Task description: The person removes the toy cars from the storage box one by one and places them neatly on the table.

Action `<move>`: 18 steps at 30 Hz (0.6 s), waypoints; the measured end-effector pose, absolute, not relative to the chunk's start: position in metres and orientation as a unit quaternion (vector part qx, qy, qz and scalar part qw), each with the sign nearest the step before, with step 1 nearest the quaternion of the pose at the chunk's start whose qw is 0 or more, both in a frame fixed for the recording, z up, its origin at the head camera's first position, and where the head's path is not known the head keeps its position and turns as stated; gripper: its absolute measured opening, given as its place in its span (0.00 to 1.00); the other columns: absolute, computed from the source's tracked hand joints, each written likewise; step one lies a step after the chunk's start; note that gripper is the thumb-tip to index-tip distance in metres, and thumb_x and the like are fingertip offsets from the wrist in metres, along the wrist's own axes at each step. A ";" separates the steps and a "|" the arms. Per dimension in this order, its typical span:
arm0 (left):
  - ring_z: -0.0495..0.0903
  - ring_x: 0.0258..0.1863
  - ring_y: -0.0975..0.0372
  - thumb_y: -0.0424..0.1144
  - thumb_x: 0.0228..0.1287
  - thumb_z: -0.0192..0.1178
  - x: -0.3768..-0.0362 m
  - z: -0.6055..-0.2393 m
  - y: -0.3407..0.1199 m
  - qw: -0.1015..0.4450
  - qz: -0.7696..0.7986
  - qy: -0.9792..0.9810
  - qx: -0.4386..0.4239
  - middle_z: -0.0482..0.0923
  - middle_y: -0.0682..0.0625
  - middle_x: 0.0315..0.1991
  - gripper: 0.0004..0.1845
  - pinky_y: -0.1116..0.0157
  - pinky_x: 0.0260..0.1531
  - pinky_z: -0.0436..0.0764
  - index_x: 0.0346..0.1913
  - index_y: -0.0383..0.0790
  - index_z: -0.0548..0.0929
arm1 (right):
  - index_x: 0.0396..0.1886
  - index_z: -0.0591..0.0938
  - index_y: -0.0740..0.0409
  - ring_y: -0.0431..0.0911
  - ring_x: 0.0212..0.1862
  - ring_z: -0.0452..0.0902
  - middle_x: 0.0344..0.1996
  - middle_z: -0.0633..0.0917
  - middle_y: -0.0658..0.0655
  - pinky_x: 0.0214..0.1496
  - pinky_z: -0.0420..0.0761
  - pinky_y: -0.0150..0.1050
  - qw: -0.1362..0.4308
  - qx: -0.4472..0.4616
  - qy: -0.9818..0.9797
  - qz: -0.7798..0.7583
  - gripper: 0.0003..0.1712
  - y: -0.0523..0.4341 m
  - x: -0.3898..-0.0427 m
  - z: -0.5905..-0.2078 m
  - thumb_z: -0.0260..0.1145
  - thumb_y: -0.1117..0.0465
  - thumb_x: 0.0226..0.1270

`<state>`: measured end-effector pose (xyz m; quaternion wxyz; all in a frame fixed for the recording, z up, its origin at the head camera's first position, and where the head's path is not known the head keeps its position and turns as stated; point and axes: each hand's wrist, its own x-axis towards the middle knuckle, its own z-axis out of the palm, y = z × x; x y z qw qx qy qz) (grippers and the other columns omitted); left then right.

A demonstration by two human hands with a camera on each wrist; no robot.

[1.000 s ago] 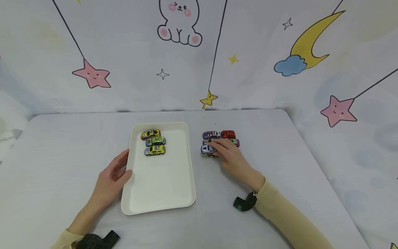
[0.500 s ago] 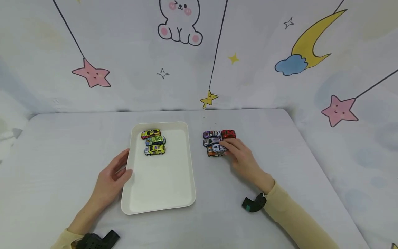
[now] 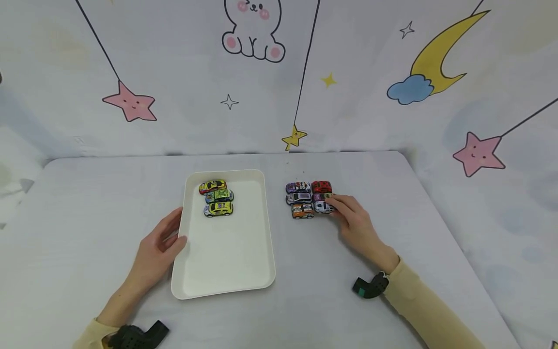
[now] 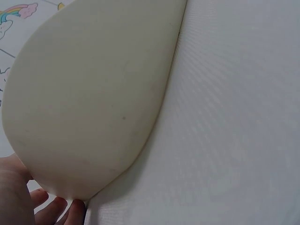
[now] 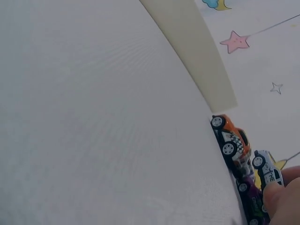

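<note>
My right hand (image 3: 361,230) pinches a white toy car (image 3: 322,207) by its right end. The right wrist view shows this white car raised beside a purple toy car (image 5: 255,201), my thumb on its side. Around it are an orange toy car (image 3: 302,211), a silver striped one (image 3: 298,198), a purple-and-white one (image 3: 298,187) and a red one (image 3: 321,186). My left hand (image 3: 154,247) grips the left edge of a white tray (image 3: 226,261), thumb over the rim. In the left wrist view the fingertips (image 4: 77,208) touch the tray's outer wall.
Inside the tray, at its top left, lie a yellow-and-red toy car (image 3: 212,187), a green one (image 3: 220,196) and a yellow one (image 3: 218,209). A white-covered table (image 3: 314,300) carries everything. Behind it hangs a backdrop (image 3: 183,72) printed with stars and a moon.
My right hand has carried the white toy car rightward, from the left end of the group past the orange car to the right column. The left hand and tray have stayed put.
</note>
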<state>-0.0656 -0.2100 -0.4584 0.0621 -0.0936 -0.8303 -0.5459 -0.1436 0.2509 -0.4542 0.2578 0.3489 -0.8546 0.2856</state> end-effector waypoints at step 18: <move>0.67 0.62 0.82 0.28 0.70 0.59 -0.066 -0.460 -0.210 0.062 -0.547 -0.830 -0.089 0.66 0.35 0.71 0.34 0.86 0.55 0.71 0.76 0.41 0.62 | 0.55 0.83 0.65 0.52 0.54 0.77 0.53 0.82 0.61 0.63 0.72 0.27 0.228 0.346 -0.865 0.281 0.23 0.257 -0.142 -0.465 0.69 0.78 0.59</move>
